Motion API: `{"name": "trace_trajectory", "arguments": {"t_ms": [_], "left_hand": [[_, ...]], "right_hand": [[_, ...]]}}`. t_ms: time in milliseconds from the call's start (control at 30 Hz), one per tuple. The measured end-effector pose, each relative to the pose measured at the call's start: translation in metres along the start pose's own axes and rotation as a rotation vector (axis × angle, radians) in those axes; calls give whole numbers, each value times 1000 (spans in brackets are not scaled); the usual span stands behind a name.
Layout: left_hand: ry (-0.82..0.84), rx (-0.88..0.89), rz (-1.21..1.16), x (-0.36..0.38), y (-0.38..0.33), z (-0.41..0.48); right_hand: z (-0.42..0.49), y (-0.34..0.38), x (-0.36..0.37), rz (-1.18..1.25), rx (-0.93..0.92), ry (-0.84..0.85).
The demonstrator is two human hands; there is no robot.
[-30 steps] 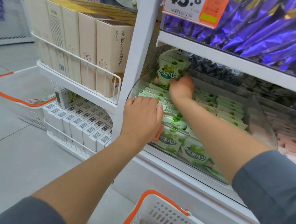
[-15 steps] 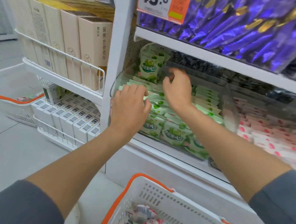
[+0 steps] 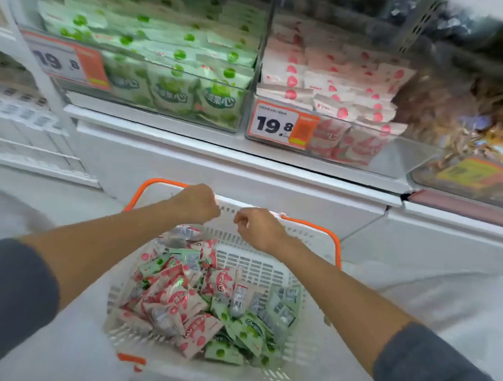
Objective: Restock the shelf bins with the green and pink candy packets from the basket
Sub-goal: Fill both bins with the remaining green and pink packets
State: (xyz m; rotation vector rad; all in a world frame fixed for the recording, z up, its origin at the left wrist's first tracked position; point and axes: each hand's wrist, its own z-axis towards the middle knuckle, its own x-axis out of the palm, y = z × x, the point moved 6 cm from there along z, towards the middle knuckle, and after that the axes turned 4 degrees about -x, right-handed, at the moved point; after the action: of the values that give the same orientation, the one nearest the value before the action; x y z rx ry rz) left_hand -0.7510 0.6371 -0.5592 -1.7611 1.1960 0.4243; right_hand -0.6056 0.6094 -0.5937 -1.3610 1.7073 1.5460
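Observation:
A white basket (image 3: pixel 256 268) with orange handles stands on the floor below me. It holds a loose heap of pink packets (image 3: pixel 177 298) and green packets (image 3: pixel 249 330). Above it on the shelf, a clear bin of green packets (image 3: pixel 174 89) sits left of a clear bin of pink packets (image 3: pixel 339 107). My left hand (image 3: pixel 197 203) is a closed fist at the basket's far rim, where the orange handle ends. My right hand (image 3: pixel 256 226) is curled shut just inside that rim. No packet shows in either hand.
Orange-and-white 19.8 price tags (image 3: pixel 274 125) hang on the bin fronts. A bin of brown snacks (image 3: pixel 471 131) sits to the right. White boxes (image 3: pixel 17 111) fill the wire shelf at left. The white shelf base (image 3: pixel 245 175) stands behind the basket.
Both hands have left the green bin and come down to the basket's far rim. My view has tilted down from the shelf to the basket.

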Motion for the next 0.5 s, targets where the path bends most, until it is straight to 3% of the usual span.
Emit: {"name": "trace_trajectory", "arguments": {"t_ms": [133, 300, 400, 500], "left_hand": [[172, 53, 173, 56, -5, 17], [227, 94, 268, 81, -6, 24], [269, 80, 334, 88, 7, 22], [267, 62, 349, 83, 13, 21]], "right_hand": [[-40, -109, 76, 10, 333, 259], [-84, -182, 162, -167, 496, 611], [-88, -174, 188, -231, 445, 566], [-74, -152, 169, -147, 413, 442]]}}
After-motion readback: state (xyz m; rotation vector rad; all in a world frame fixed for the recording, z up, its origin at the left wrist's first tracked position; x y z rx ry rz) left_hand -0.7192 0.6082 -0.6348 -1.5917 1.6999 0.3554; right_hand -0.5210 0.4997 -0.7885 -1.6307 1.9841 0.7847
